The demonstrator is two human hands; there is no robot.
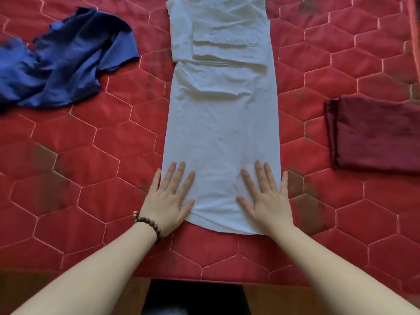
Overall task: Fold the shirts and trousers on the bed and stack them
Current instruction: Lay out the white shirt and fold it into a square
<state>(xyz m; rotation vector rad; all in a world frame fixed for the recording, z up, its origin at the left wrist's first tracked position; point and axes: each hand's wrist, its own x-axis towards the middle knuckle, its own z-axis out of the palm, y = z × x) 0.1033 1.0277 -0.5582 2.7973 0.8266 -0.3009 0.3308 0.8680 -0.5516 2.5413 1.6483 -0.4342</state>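
Both hands, left hand (169,202) and right hand (264,201), lie flat and open on the near hem of the white shirt (221,123). Its long axis runs straight away across the bed (91,155).

white shirt (221,123): thin matt cloth, lightly creased, under both hands
bed (95,151): red quilted cloth, stitched hexagons, faint sheen
blue garment (61,62): soft matt cloth, crumpled, beyond left hand (169,198)
maroon garment (375,135): satiny cloth, right of right hand (267,198)
bracelet (148,225): dark wooden-looking beads, left wrist

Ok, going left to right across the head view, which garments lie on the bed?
Crumpled blue garment → long white shirt, both hands flat on its near end → folded maroon garment.
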